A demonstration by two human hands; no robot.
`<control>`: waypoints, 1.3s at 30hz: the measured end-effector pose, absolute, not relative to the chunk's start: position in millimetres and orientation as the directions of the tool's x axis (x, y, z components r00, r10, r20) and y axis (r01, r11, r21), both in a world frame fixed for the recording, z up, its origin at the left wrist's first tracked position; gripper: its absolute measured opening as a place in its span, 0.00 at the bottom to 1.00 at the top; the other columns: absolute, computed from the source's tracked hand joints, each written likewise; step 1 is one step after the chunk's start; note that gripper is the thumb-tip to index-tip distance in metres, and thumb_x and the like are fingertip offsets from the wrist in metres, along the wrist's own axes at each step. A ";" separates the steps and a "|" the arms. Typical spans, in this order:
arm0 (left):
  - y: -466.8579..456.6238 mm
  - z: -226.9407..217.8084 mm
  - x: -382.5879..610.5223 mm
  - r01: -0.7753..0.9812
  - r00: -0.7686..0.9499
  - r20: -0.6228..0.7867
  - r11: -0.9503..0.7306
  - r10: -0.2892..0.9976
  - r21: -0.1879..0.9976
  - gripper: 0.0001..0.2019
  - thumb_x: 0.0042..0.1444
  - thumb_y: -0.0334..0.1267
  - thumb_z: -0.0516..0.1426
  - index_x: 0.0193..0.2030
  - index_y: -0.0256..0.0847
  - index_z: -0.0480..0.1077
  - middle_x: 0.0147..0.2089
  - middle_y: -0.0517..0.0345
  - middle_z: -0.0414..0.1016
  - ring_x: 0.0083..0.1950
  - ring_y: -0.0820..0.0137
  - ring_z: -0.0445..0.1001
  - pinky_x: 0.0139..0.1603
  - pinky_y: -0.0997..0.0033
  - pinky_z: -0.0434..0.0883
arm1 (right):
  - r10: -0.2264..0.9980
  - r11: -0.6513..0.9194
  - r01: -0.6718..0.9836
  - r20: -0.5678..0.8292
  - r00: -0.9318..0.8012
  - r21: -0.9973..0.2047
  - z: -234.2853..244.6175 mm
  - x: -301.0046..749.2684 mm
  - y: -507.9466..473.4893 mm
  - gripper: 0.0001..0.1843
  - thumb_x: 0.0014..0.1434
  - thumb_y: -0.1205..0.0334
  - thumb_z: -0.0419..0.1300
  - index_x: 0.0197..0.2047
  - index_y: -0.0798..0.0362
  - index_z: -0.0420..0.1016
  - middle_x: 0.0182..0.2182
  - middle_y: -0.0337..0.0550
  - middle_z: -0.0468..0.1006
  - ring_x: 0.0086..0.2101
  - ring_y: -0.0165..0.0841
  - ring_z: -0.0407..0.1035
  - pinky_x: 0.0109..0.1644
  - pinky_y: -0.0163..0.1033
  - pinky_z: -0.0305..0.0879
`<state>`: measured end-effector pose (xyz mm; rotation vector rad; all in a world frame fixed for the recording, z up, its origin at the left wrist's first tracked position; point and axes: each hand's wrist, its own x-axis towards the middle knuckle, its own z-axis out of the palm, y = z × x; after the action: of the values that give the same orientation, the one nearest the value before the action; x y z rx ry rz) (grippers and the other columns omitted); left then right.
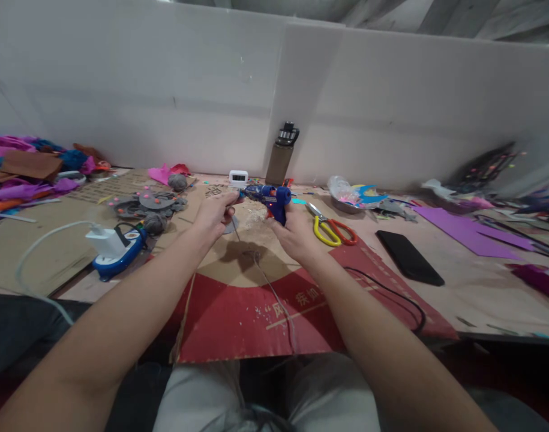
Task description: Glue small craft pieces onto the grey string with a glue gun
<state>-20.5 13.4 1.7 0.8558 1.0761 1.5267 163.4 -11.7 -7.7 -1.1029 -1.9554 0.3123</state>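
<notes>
My right hand is wrapped round the handle of a blue hot glue gun, its nozzle pointing left. At the nozzle's tip are the pinched fingers of my left hand. A thin strand of grey yarn hangs from those fingers and trails over the cardboard toward my lap. Whatever else is between the fingertips is too small to make out. Below both hands lies a red and brown cardboard sheet, with pale dried glue on it.
Scissors and a black phone lie to the right. A blue-white power strip with a charger stands left, near grey yarn balls. Behind are a small white clock, a bottle and a filled bowl.
</notes>
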 end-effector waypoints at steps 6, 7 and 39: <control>8.4 5.2 -15.8 -0.246 -0.247 0.033 -0.095 0.968 0.965 0.05 0.46 0.35 0.60 0.27 0.35 0.71 0.30 0.54 0.76 0.16 0.84 0.55 0.13 0.81 0.43 | 0.790 0.580 0.596 0.561 -0.246 -0.556 -6.2 163.0 -13.1 0.16 0.55 0.66 0.52 0.48 0.52 0.66 0.38 0.48 0.75 0.36 0.38 0.67 0.42 0.43 0.63; 7.4 6.0 -14.9 -0.234 -0.257 0.037 -0.099 0.966 0.967 0.05 0.46 0.35 0.60 0.26 0.35 0.72 0.30 0.55 0.76 0.15 0.84 0.55 0.13 0.80 0.43 | 0.791 0.579 0.597 0.560 -0.247 -0.555 -5.9 162.9 -13.5 0.17 0.55 0.66 0.52 0.49 0.52 0.66 0.39 0.49 0.75 0.37 0.38 0.68 0.42 0.43 0.63; 10.6 4.4 -20.0 -0.154 -0.263 0.139 -0.184 0.955 0.971 0.07 0.46 0.37 0.61 0.28 0.36 0.70 0.28 0.59 0.74 0.15 0.83 0.55 0.14 0.78 0.44 | 0.919 0.386 0.420 0.384 -0.093 -0.821 -13.9 168.8 1.9 0.14 0.48 0.65 0.54 0.41 0.51 0.62 0.22 0.36 0.69 0.21 0.32 0.64 0.26 0.39 0.64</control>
<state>-20.0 10.6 4.4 1.0612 1.1708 1.5970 168.8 1.9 -13.9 -1.1916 -1.6917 0.6555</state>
